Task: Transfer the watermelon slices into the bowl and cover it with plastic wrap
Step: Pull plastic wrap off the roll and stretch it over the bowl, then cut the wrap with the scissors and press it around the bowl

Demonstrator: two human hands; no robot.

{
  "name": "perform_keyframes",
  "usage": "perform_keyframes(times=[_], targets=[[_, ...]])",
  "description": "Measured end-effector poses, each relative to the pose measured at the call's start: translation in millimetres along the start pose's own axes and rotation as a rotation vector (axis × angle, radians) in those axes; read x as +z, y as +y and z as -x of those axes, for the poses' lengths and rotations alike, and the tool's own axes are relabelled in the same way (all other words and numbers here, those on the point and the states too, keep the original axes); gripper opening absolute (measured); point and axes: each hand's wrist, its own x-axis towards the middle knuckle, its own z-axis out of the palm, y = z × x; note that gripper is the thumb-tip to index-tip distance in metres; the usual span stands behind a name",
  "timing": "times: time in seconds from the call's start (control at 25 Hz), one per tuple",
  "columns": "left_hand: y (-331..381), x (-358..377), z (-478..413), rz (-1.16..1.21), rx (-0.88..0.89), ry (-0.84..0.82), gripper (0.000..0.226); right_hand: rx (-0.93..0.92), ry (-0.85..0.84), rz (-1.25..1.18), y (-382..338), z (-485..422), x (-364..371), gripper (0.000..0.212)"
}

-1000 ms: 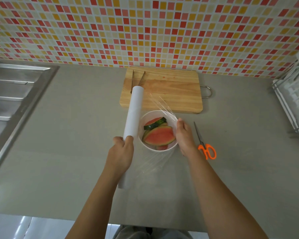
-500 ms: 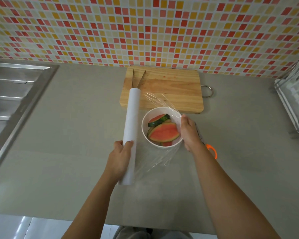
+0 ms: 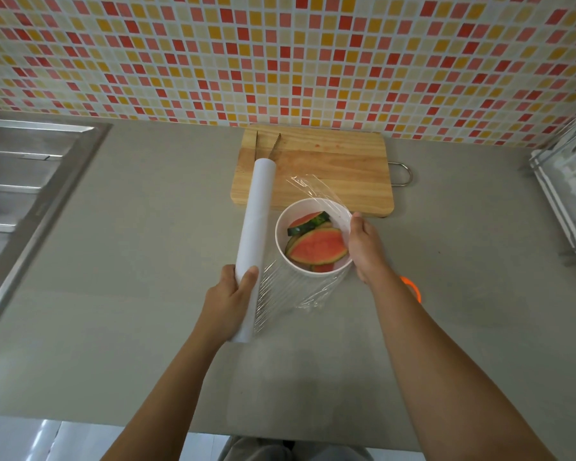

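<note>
A white bowl (image 3: 281,227) stands on the grey counter just in front of the cutting board, with watermelon slices (image 3: 318,249) inside. My left hand (image 3: 230,299) grips the lower part of a white plastic wrap roll (image 3: 256,227), which lies left of the bowl and points away from me. A clear sheet of wrap (image 3: 293,287) stretches from the roll to my right hand (image 3: 363,249), which pinches the film's free edge at the bowl's right rim. Loose film (image 3: 313,188) bunches above the bowl's far rim.
A wooden cutting board (image 3: 333,168) with a metal loop handle lies against the tiled wall, tongs (image 3: 266,146) resting on its left end. Orange scissor handles (image 3: 413,289) peek out behind my right forearm. A steel sink (image 3: 20,194) is at left, a dish rack (image 3: 569,181) at right.
The bowl and my right hand moved slightly right and away, over the scissors. The roll stayed left of the bowl, with more film pulled out between roll and right hand.
</note>
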Motion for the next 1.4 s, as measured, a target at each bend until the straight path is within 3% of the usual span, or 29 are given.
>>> perform_keyframes(times=[0.12,0.24,0.32,0.48,0.6,0.64,0.72,0.8,0.96,1.28,1.4], targets=[[-2,4,4,0.076,-0.032,0.037,0.036,0.001,0.012,0.033,-1,0,0,0.045],[-6,2,4,0.197,-0.083,-0.046,0.039,-0.011,0.010,0.056,-1,-2,-1,0.042],[-11,0,4,0.192,-0.045,-0.104,0.034,0.013,-0.007,0.077,-3,-3,-3,0.041],[-17,1,4,0.147,0.072,-0.113,0.024,0.101,0.034,0.058,-7,4,-9,0.059],[-16,1,4,0.126,0.146,-0.079,0.024,-0.076,0.182,0.342,-2,22,-27,0.034],[-16,1,3,0.125,0.154,-0.072,0.024,-0.096,0.215,0.501,2,28,-34,0.038],[-17,0,4,0.127,0.162,-0.068,0.025,-0.031,0.296,0.788,12,45,-47,0.041],[-20,-1,1,0.130,0.155,-0.060,0.026,0.080,0.350,0.896,19,55,-51,0.039],[-24,0,1,0.159,0.158,-0.078,0.028,0.216,0.338,0.831,30,64,-55,0.041],[-23,0,1,0.178,0.134,-0.095,0.044,0.122,0.316,0.932,40,65,-57,0.031],[-25,0,-1,0.182,0.141,-0.090,0.034,0.095,0.295,0.967,42,65,-59,0.028]])
